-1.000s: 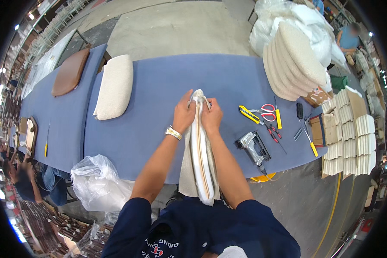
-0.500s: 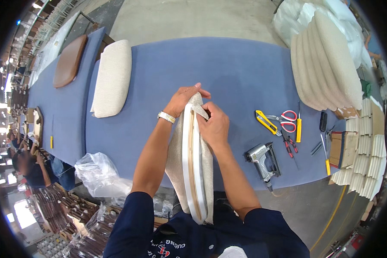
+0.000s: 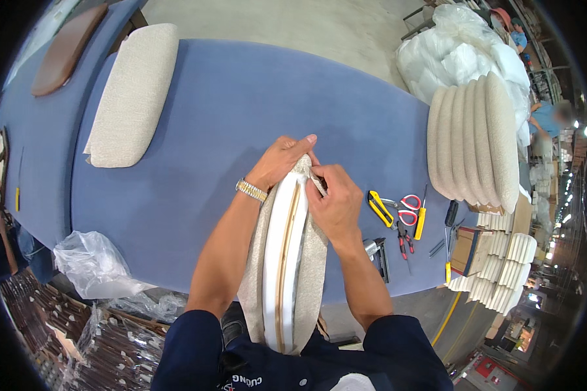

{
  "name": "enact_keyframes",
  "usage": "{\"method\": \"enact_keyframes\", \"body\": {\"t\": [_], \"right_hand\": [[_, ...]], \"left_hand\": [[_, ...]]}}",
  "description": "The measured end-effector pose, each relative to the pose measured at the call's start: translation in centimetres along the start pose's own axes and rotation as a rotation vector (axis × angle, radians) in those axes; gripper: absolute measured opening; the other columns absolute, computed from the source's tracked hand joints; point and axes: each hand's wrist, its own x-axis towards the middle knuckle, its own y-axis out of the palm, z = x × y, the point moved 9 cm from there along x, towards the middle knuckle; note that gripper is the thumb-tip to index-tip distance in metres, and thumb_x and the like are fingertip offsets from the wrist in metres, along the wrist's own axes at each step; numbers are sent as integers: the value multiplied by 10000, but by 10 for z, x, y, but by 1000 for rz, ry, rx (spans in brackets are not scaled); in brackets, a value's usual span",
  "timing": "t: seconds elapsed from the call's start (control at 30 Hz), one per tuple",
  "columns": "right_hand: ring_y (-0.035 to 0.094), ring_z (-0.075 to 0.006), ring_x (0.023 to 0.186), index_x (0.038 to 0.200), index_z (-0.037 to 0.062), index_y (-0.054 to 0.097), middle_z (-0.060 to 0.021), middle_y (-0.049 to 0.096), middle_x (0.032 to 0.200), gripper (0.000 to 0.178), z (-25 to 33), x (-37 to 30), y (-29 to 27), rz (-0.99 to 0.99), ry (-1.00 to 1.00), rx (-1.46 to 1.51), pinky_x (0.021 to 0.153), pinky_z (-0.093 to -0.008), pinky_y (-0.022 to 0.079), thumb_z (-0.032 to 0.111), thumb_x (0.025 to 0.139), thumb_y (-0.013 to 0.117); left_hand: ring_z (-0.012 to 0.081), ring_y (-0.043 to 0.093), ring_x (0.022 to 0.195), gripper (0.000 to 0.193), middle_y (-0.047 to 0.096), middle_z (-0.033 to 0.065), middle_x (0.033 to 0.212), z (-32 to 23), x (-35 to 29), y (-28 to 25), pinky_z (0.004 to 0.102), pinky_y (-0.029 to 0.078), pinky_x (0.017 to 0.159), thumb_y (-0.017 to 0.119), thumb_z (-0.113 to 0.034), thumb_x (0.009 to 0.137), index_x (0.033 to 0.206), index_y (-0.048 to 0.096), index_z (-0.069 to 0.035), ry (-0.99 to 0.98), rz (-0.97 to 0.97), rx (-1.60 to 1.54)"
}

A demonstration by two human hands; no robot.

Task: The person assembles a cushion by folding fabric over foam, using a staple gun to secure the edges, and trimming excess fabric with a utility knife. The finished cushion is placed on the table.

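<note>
A long curved padded panel stands on edge between my forearms, its near end against my body. Its wooden board (image 3: 288, 241) shows as a thin strip between white foam (image 3: 274, 260), with a beige fabric cover (image 3: 313, 274) hanging loosely down both sides. At the far end my left hand (image 3: 285, 161) is closed round the cover from the left, thumb on top. My right hand (image 3: 336, 202) pinches a fold of the fabric at the same end. Its fingertips are partly hidden by the fold.
On the blue table (image 3: 241, 91), a beige cushion (image 3: 134, 98) lies left and several more (image 3: 473, 140) stand stacked right. Nearer are a yellow cutter (image 3: 380, 208), red-handled scissors (image 3: 409, 210), pliers (image 3: 404, 238), a screwdriver (image 3: 421, 223) and a staple gun (image 3: 376, 254), partly behind my right arm.
My view has turned toward the right, so the table's things appear farther left. Both hands stay at the panel's far end, and the cover is spread wider on the right side.
</note>
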Motion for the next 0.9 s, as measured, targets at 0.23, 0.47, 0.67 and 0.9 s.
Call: {"method": "enact_keyframes", "body": {"t": [0.23,0.47,0.67,0.9], "right_hand": [[637,-317,697,942,42,658,-106,629,813,145,9,16,5,-1,-112,-20,597,-415,495,27,815,724],[652,-345,725,934,33,670,-127,643,824,116,16,36,16,133,-158,-107,620,-417,503,28,828,717],[649,-351,735,946,25,695,-134,650,826,91,32,20,9,143,-119,-128,631,-403,503,23,856,710],[643,-196,701,990,-7,718,-120,699,878,105,-1,-5,-3,51,238,209,637,-339,492,87,957,683]], "left_hand": [[103,620,603,538,692,46,668,22,1,-10,281,502,575,634,-454,1036,789,771,4,26,-161,-271],[100,605,590,577,686,48,657,32,-2,-24,276,493,572,601,-481,1044,808,785,13,27,-322,-250],[91,583,570,590,678,39,634,26,-6,-18,281,484,564,597,-499,1043,815,799,6,104,-300,-259],[127,693,843,417,758,84,919,-28,-43,-27,290,543,735,644,-345,1041,958,776,42,541,-397,-63]]}}
